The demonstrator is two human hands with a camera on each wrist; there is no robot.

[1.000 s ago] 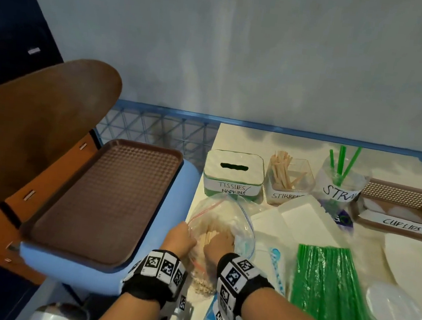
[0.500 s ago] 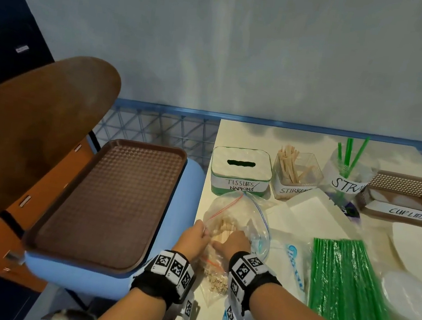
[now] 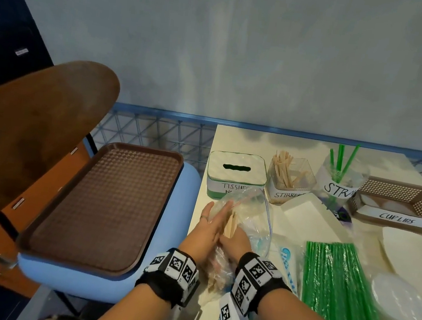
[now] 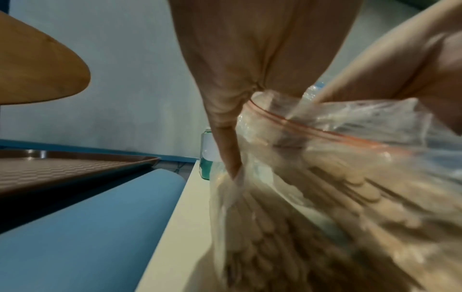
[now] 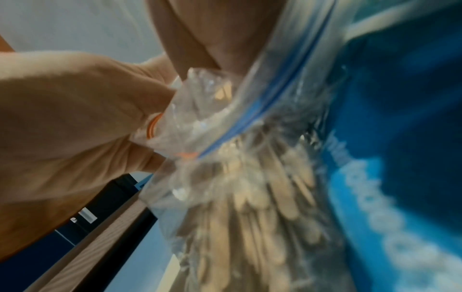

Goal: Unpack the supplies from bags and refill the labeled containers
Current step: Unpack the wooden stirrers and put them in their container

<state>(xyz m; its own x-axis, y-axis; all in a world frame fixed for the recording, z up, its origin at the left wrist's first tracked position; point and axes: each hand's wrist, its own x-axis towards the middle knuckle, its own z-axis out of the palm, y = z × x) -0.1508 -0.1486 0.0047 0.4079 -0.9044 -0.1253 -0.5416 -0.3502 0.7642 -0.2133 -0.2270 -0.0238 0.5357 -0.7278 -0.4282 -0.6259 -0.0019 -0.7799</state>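
A clear zip bag (image 3: 254, 213) of wooden stirrers lies at the table's front left, mouth toward the containers. My left hand (image 3: 211, 222) lies along the bag's left side with fingers straight, and its thumb (image 4: 226, 150) pinches the red-zip rim. My right hand (image 3: 234, 241) is inside the mouth and grips a bundle of stirrers (image 3: 231, 224) that stands up above it. More stirrers (image 5: 250, 207) fill the bag below. The clear container labelled STIRRERS (image 3: 291, 180) stands behind the bag, partly filled.
A tissue box (image 3: 237, 173) stands just behind the bag, with a straws cup (image 3: 340, 181) and a brown cup-lids basket (image 3: 398, 204) to the right. White napkins (image 3: 304, 216), green straws (image 3: 340, 287) and bagged lids (image 3: 399, 302) cover the right. A brown tray (image 3: 108, 205) sits left.
My right hand has closed on a bundle of stirrers and raised it in the bag's mouth. My left fingers have straightened along the bag's side.
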